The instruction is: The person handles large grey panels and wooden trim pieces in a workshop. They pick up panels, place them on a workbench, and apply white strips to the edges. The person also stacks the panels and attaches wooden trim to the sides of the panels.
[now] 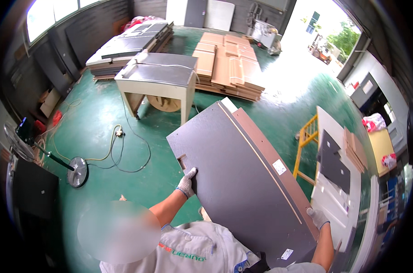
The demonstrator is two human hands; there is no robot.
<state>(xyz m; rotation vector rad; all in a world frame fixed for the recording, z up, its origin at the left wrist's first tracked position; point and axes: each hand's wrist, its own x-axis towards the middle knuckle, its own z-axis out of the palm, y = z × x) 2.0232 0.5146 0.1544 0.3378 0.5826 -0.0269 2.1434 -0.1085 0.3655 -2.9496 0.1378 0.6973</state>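
A large dark grey panel (243, 168) with a small cut-out near its left corner lies at a slant in front of me. My left hand (187, 183), in a pale knit glove, is closed on its left edge, thumb on top. A narrow light strip (261, 161) runs along the panel. Beyond it shows a reddish-brown board (271, 154) bearing a white label (279, 167); I cannot tell whether it lies under the panel. My right hand (319, 218), also gloved, is closed on the brown board's outer edge. The fingers beneath are hidden.
A metal-topped table (163, 68) stands ahead, with stacked brown boards (229, 63) and grey panels (133, 43) beyond. Cables (117, 136) cross the green floor near a stand's round base (78, 172). A yellow frame (305, 145) and white board (327, 182) are at right. Blur covers the lower left.
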